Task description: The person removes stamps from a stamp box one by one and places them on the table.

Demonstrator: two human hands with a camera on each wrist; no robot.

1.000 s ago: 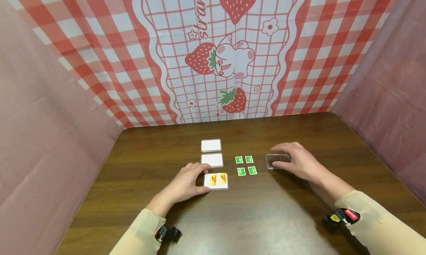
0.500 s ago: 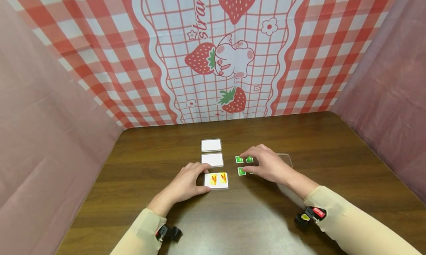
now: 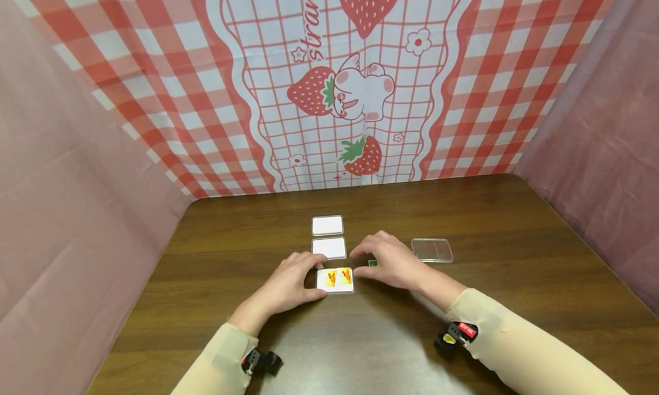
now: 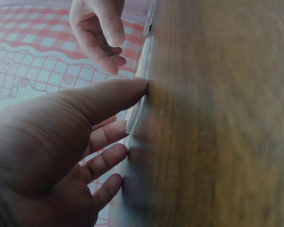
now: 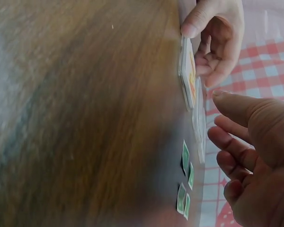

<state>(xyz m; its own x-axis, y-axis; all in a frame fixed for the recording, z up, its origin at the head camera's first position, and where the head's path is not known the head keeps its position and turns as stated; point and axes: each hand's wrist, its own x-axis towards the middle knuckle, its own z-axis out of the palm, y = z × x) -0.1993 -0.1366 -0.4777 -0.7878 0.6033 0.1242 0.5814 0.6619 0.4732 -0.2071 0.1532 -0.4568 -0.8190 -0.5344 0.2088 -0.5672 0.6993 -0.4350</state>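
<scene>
My left hand (image 3: 288, 283) holds the left end of a flat clear case (image 3: 334, 289) with a white face, thumb on the near edge and fingers at the far edge. Two small yellow-and-red picture squares (image 3: 330, 278) lie on that face. Just right of the case, my right hand (image 3: 388, 261) hovers with loosely bent fingers and nothing between them. In the right wrist view, its thumb and fingers stand apart in the air. Below them on the table lie several small green picture squares (image 5: 185, 158); from the head they are mostly hidden by the right hand.
Two more flat white-faced cases, a far one (image 3: 327, 225) and a nearer one (image 3: 329, 247), lie behind the held case. A clear empty cover (image 3: 432, 251) lies right of the right hand. Behind the wooden table (image 3: 231, 229) hangs a red-checked strawberry cloth (image 3: 247, 154).
My right hand has left the clear cover and moved left over the green squares to beside the held case. The left hand stays on the case.
</scene>
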